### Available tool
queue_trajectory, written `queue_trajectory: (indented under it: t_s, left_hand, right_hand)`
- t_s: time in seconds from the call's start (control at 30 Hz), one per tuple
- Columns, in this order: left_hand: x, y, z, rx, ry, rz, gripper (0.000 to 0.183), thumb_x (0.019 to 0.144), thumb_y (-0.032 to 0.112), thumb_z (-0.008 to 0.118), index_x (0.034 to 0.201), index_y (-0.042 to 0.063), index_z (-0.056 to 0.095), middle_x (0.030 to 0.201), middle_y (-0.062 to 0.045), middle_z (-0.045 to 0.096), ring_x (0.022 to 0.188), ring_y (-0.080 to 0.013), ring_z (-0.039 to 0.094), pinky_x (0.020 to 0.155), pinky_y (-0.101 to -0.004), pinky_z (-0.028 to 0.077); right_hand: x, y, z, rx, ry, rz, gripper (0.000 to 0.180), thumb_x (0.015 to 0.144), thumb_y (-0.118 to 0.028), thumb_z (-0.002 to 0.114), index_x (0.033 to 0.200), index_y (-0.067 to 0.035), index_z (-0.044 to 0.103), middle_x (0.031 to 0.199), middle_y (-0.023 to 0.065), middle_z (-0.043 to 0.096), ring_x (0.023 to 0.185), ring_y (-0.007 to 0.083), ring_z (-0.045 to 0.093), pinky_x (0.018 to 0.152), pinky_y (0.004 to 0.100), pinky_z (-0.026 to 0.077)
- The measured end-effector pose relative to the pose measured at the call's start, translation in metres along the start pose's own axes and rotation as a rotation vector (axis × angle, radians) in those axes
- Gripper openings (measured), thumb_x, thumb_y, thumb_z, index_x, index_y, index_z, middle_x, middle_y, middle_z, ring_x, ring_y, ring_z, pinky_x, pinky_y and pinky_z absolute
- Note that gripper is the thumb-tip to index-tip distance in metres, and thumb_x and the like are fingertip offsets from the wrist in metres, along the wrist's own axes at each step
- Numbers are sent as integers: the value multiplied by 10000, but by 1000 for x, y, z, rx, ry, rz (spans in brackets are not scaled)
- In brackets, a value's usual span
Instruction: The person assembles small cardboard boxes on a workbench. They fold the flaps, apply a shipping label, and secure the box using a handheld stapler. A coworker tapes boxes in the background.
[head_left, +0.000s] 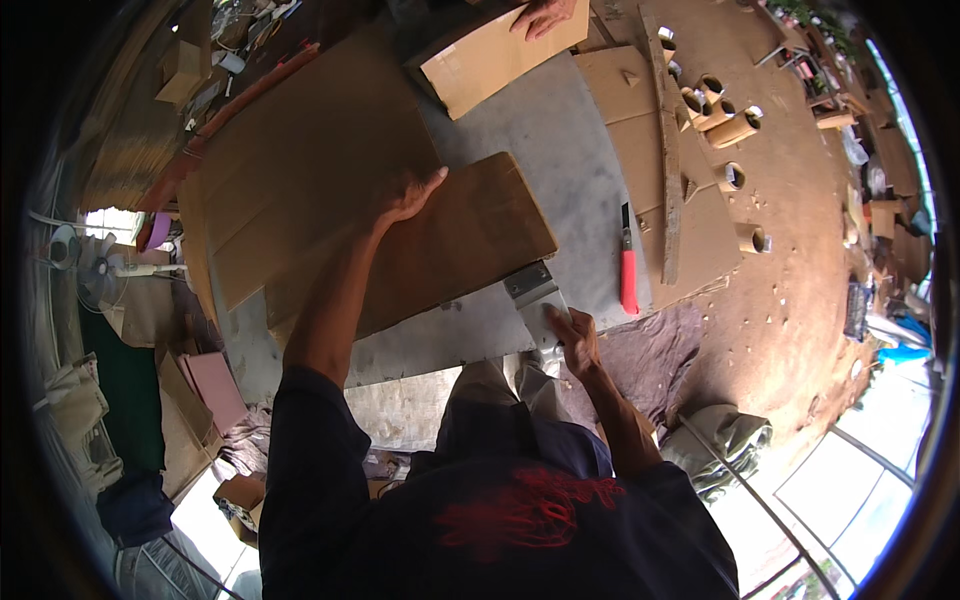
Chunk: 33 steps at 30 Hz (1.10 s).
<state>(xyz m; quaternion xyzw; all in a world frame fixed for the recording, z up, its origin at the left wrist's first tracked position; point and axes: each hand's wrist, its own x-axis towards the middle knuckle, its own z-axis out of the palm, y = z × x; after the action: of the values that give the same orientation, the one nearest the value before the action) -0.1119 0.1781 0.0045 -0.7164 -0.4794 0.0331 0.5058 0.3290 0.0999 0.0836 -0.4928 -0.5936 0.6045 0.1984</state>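
Observation:
A brown cardboard piece (465, 232) with a rounded far corner lies on a grey metal-topped table (525, 127). My left hand (412, 199) rests at its far edge, one digit stretched to the right; the other fingers are hard to make out in the shade. In my right hand (576, 341) is a flat metal tool (541, 307) with a dark, screwed-on end plate. That end meets the near right corner of the cardboard. A red-handled utility knife (628, 277) lies to the right, its blade pointing away from me.
Larger cardboard sheets (315, 135) cover the left of the table. Another person's hand (544, 16) rests on a cardboard box (506, 56) at the far side. A wooden strip (666, 150) lies over cardboard at right. Several cardboard tubes (733, 129) stand on the floor beyond; a fan (105, 264) is left.

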Motion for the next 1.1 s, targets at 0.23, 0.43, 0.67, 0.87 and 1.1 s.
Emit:
queue_trajectory:
  t_s: [0.23, 0.43, 0.67, 0.87, 1.1]
  left_hand:
    - [22, 96, -43, -1513, -880, -557, 385, 1021, 334, 573, 1283, 63, 649, 1098, -173, 704, 948, -302, 660, 798, -389, 501]
    - [73, 90, -144, -2172, -334, -552, 310, 995, 329, 641, 1066, 29, 612, 960, -111, 641, 761, -244, 635, 686, -374, 504]
    - [47, 66, -218, -1038, -96, -533, 348, 973, 410, 680, 936, 70, 621, 627, -143, 587, 536, -301, 608, 518, -436, 490]
    - [52, 38, -179, -1256, -525, -577, 359, 1029, 357, 590, 917, 58, 753, 776, -219, 671, 735, -396, 691, 638, -441, 540]
    - [70, 1, -165, -807, -305, -417, 553, 1009, 480, 607, 597, 122, 525, 503, -95, 461, 461, -228, 509, 512, -353, 438]
  right_hand:
    - [-9, -12, -14, 64, 51, 162, 454, 979, -401, 609, 900, 35, 705, 658, 13, 563, 649, 88, 472, 574, 327, 381]
    - [-1, 0, -13, 74, 43, 110, 476, 968, -449, 625, 837, 4, 688, 647, -22, 518, 631, 75, 443, 564, 308, 355]
    - [0, 1, -13, 31, 63, 37, 568, 957, -542, 619, 665, -59, 550, 607, -51, 416, 605, 83, 375, 546, 317, 283]
    - [-13, -14, -16, 63, 62, 44, 586, 968, -532, 607, 646, -44, 563, 583, -31, 442, 585, 89, 404, 535, 323, 292]
    - [-49, -12, -22, 9, 78, 171, 546, 955, -468, 621, 754, 39, 633, 596, 88, 551, 585, 146, 484, 555, 359, 378]
